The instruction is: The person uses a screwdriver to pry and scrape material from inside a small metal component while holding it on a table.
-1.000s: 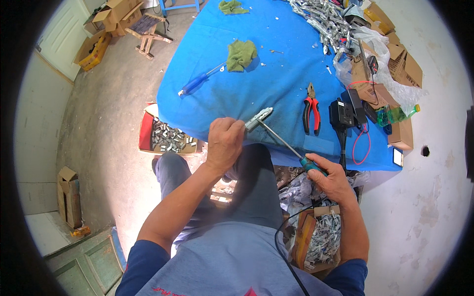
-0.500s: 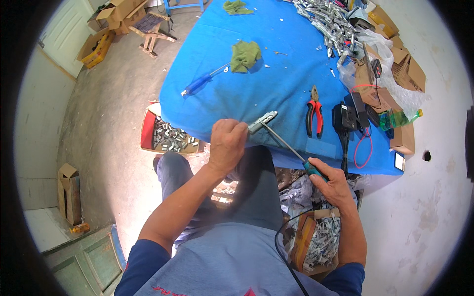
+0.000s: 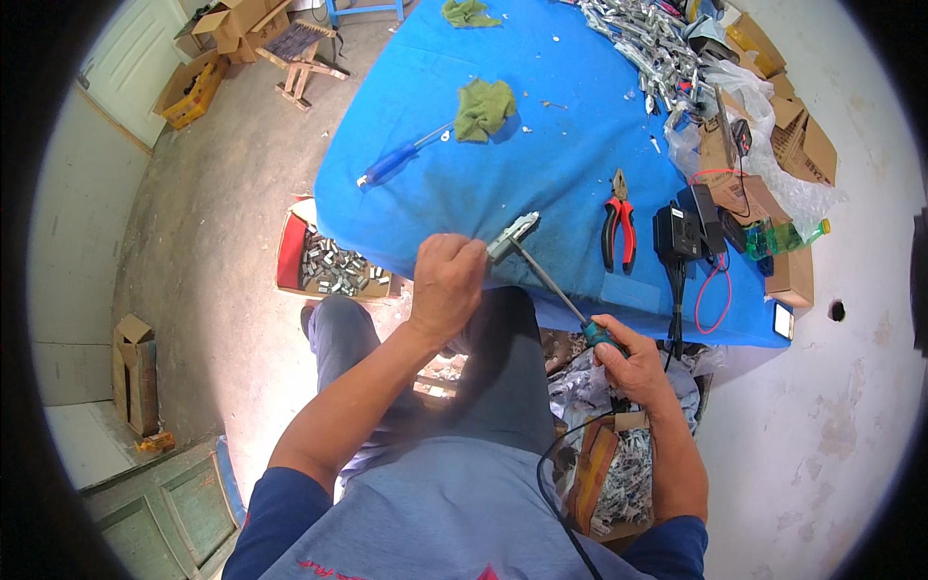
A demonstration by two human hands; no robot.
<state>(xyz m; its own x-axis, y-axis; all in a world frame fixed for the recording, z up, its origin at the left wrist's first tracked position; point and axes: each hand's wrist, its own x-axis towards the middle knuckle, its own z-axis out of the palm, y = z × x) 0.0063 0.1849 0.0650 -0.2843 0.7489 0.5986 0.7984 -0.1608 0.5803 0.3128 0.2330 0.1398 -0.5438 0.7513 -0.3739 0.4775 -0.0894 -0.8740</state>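
Observation:
My left hand [image 3: 448,280] is closed around one end of a small silver-grey metal piece [image 3: 513,235], whose exact kind I cannot make out. It is held just above the near edge of the blue-covered table [image 3: 416,217]. In my right hand [image 3: 633,360] is a screwdriver [image 3: 549,275] with a teal handle and a long steel shaft. The shaft slants up and left, and its tip meets the side of the metal piece. My left fingers hide the piece's lower end.
Red-and-black pliers [image 3: 618,222], a blue screwdriver [image 3: 391,164] and a green cloth [image 3: 484,109] lie on the table. Black adapters [image 3: 675,232] with cables sit at right. Silver metal parts [image 3: 643,48] are heaped at the far right. A box of small metal pieces [image 3: 293,253] stands below left.
My right hand has shifted slightly left and up with the screwdriver, whose shaft now stands steeper. The metal piece has tilted a little more upright; my left hand stays in place.

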